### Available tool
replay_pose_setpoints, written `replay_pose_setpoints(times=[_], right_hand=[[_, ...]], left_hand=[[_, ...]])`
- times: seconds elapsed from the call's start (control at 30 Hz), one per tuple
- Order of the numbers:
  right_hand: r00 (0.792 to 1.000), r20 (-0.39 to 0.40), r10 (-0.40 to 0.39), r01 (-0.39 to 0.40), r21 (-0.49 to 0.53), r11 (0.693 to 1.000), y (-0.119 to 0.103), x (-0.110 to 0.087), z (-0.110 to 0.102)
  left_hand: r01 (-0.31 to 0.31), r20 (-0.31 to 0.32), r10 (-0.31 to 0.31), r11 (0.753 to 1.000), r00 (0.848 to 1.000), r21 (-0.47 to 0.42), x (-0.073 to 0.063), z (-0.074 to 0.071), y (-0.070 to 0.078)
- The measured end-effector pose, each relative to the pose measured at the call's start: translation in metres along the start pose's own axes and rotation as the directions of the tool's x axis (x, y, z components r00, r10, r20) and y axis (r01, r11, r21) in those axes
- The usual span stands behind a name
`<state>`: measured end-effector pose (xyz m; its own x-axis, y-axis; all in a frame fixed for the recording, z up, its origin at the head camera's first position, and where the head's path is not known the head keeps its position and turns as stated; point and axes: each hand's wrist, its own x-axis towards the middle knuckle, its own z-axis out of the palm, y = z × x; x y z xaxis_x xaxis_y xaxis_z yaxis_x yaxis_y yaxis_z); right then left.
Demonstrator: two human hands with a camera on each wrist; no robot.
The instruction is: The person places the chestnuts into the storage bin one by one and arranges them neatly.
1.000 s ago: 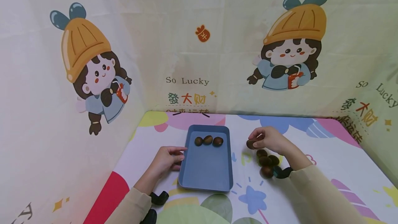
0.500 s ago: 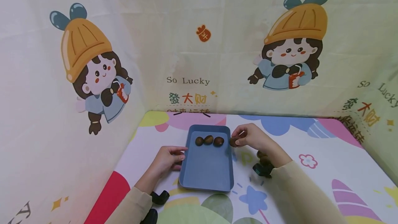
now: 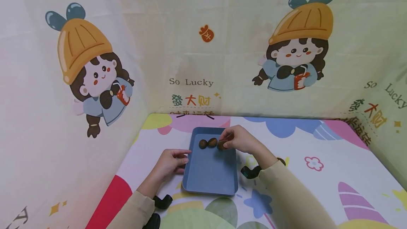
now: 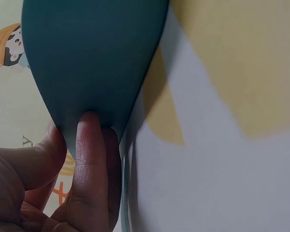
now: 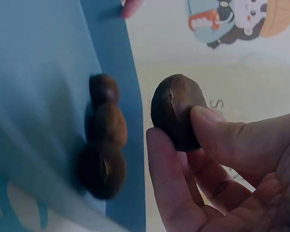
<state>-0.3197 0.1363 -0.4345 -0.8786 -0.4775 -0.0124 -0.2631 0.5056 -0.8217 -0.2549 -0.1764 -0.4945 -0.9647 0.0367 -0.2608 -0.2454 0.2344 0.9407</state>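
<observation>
A blue rectangular tray (image 3: 210,176) lies on the table with three brown chestnuts in a row near its far end. Of these, the left chestnut (image 3: 202,144) and the middle chestnut (image 3: 212,142) show in the head view. The row's nearest chestnut (image 5: 102,171) shows in the right wrist view. My right hand (image 3: 241,140) pinches another chestnut (image 5: 178,111) between thumb and fingers above the tray's far right part, covering the row's right end. My left hand (image 3: 171,162) touches the tray's left side, fairly straight fingers (image 4: 89,169) against its outer wall.
Right of the tray, one more chestnut (image 3: 281,161) peeks out behind the right sleeve, which hides the table around it. Black wrist camera parts (image 3: 251,172) sit below the right wrist. A printed cloth wall (image 3: 190,56) rises behind the table.
My right hand has carried the pinched chestnut leftward from beside the loose pile, across the tray's right rim, to above the row. The left hand stays in place.
</observation>
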Motion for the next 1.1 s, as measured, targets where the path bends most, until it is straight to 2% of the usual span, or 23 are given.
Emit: replay_pose_setpoints(times=[0.37, 0.7, 1.1], right_hand=[[0.999, -0.025, -0.027, 0.023, -0.139, 0.990, -0.016, 0.016, 0.029], [0.999, -0.042, -0.016, 0.006, -0.238, 0.971, -0.026, 0.027, 0.051], [0.999, -0.044, 0.009, -0.021, -0.270, 0.963, -0.031, 0.032, 0.068]], left_hand=[[0.014, 0.005, -0.014, 1.000, 1.000, 0.001, 0.000, 0.000, 0.004], [0.010, 0.009, -0.010, 1.000, 1.000, 0.003, 0.000, -0.001, 0.005], [0.015, 0.000, -0.015, 1.000, 1.000, 0.022, -0.003, -0.001, 0.005]])
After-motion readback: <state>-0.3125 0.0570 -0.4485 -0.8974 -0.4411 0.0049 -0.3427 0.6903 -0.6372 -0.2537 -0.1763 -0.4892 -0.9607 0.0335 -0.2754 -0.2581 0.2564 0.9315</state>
